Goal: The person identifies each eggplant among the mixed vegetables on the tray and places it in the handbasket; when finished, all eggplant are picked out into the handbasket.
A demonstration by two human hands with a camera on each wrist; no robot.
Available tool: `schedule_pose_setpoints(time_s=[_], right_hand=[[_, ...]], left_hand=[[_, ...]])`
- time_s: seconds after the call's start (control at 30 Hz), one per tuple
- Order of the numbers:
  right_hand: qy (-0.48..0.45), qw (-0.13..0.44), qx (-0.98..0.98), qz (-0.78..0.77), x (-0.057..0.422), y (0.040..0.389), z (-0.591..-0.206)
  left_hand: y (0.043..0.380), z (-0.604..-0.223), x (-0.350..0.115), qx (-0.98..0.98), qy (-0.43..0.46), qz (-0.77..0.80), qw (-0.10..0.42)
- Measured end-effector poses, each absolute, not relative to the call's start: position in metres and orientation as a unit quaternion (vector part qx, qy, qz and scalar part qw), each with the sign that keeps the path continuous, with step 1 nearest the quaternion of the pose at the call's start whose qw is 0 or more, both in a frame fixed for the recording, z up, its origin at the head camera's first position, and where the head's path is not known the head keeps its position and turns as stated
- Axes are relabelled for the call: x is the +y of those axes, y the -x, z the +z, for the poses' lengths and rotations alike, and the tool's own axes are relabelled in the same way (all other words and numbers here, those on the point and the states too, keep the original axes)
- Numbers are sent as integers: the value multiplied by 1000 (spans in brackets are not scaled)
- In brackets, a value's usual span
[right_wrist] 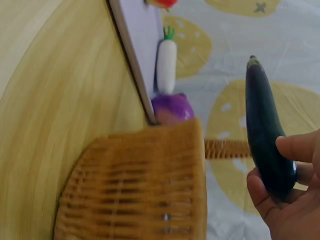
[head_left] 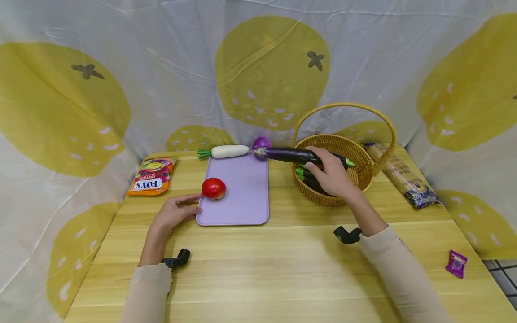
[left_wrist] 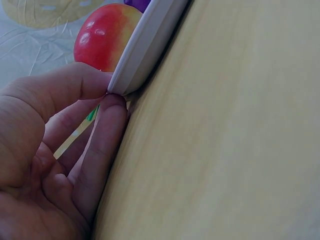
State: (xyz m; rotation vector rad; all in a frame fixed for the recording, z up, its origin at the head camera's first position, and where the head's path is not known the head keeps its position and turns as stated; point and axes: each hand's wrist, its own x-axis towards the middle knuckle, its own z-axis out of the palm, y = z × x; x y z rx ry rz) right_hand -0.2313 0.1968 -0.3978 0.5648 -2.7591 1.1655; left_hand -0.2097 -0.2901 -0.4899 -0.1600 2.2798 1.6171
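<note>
In the head view, my right hand (head_left: 333, 172) grips the thick end of a long dark eggplant (head_left: 288, 155) above the wicker basket (head_left: 323, 199). The eggplant's stem end points left, over a purple round vegetable (head_left: 261, 142). At the lilac tray (head_left: 242, 211), my left hand (head_left: 173, 213) pinches the left rim between thumb and fingers, as the left wrist view shows. A red fruit with a yellow patch (head_left: 213, 188) lies on the tray near that hand. Along the tray's far edge lies a white radish (head_left: 230, 151) with green leaves.
Dark vegetables with green ends (head_left: 304, 175) lie in the basket, whose tall handle (head_left: 343, 105) arches above it. An orange-red candy bag (head_left: 152, 176) is at far left. A long clear-and-blue package (head_left: 408, 177) lies right of the basket. A small purple packet (head_left: 457, 264) sits near the right edge.
</note>
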Motion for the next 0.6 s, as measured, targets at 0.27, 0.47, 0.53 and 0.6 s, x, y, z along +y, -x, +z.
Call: schedule_pose_setpoints(time_s=[0.27,0.47,0.53,0.6], right_hand=[[-141,53,-911,384,242,221,-399],[-118,52,-915,383,269,217,-404],[-109,42,-916,384,277,216,-407],[-104,33,-917,385,283,216,-411]], left_hand=[[210,-492,-291,803,53,569,169],[210,-492,-290,801,53,572,170],[210,-491,-290,800,53,573,170],[210,-492,-291,799,53,575,170]])
